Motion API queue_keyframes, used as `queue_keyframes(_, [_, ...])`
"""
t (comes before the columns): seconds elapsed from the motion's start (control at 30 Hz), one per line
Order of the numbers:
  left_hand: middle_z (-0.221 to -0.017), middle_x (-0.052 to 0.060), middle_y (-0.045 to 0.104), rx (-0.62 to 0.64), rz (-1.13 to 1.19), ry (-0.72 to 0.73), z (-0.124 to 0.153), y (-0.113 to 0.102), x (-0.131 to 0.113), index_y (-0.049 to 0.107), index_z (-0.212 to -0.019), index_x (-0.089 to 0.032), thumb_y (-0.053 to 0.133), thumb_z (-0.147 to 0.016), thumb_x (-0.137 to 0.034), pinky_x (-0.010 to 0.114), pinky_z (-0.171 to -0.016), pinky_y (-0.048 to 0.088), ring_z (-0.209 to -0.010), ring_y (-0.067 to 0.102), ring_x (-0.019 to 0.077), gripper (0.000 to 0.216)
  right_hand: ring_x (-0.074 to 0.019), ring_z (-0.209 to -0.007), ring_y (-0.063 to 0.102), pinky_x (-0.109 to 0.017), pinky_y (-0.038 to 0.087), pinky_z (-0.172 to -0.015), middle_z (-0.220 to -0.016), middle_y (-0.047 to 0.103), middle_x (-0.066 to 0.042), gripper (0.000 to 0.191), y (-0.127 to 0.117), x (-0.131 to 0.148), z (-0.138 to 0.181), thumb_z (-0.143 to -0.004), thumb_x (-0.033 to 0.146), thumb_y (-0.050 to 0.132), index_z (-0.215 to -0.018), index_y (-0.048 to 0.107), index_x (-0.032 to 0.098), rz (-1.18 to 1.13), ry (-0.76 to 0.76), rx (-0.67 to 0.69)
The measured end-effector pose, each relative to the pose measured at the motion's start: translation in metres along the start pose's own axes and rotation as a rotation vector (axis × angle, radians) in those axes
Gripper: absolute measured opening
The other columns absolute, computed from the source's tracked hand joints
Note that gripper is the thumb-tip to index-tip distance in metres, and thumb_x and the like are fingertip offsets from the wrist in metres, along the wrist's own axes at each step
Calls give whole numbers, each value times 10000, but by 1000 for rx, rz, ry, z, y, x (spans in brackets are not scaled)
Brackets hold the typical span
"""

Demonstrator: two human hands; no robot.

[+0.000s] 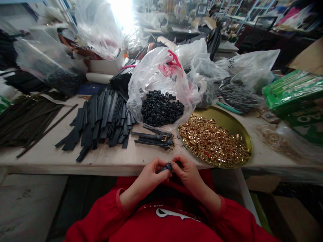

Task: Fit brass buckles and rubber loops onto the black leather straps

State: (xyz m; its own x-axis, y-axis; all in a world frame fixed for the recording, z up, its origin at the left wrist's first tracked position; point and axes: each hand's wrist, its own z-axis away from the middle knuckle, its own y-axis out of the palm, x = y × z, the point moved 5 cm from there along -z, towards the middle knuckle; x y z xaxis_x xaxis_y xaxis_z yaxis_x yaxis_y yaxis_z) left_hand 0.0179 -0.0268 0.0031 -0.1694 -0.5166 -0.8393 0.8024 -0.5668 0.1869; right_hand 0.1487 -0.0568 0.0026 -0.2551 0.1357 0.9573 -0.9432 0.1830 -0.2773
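My left hand and my right hand meet just below the table's front edge, both pinched on a short black strap held between them. Whether a buckle or loop is on it is hidden by my fingers. On the table right ahead lie a few finished black straps with gold buckles. A pile of plain black straps lies to the left. A clear plastic bag holds black loops. A round gold tray at the right is heaped with gold buckles.
Thin dark strips cover the table's left end. More plastic bags and a green box crowd the right and back. The white table has a bare strip along its front edge. My red sleeves fill the bottom.
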Motion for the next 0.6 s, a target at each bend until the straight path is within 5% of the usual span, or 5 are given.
queue_keyframes(0.1, [-712, -2, 643, 61, 10, -28, 0, -1, 6, 531, -844, -142, 617, -709, -261, 199, -573, 443, -588, 585, 88, 200, -137, -693, 494, -258, 377, -632, -709, 560, 0, 68, -3, 7, 2, -768, 237, 554, -723, 576, 191, 168, -149, 77])
queue_keyframes(0.3, [-668, 4, 647, 126, -134, -54, -1, -3, 17, 578, -875, -131, 596, -726, -280, 215, -567, 436, -590, 584, 111, 212, -135, -686, 516, -258, 399, -646, -699, 578, -2, 81, -1, 13, 8, -780, 214, 539, -715, 578, 185, 199, -170, 253])
queue_keyframes(0.6, [-728, 2, 660, 141, -506, 64, 8, -11, -19, 607, -888, -147, 518, -746, -241, 222, -577, 419, -668, 592, 144, 193, -160, -786, 570, -286, 433, -694, -879, 626, -45, 207, 0, 21, 13, -891, 280, 362, -978, 526, 189, 228, -77, 458])
